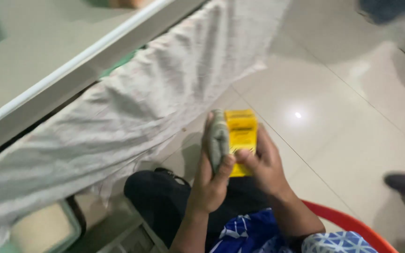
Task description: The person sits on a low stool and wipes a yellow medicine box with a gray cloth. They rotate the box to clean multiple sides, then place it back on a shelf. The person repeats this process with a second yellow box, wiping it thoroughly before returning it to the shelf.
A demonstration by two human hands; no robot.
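left hand [210, 180] grips a grey cloth [217, 139], right hand [263, 164] pinches the yellow box [241, 138]; a loose pinch could drop it onto the floor [352, 103].

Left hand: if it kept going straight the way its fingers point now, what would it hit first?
The left hand points up-frame, already gripping a grey folded cloth against the yellow box. Beyond those, the first thing looks like the pale sheet hanging off the edge above, though depth is unclear.
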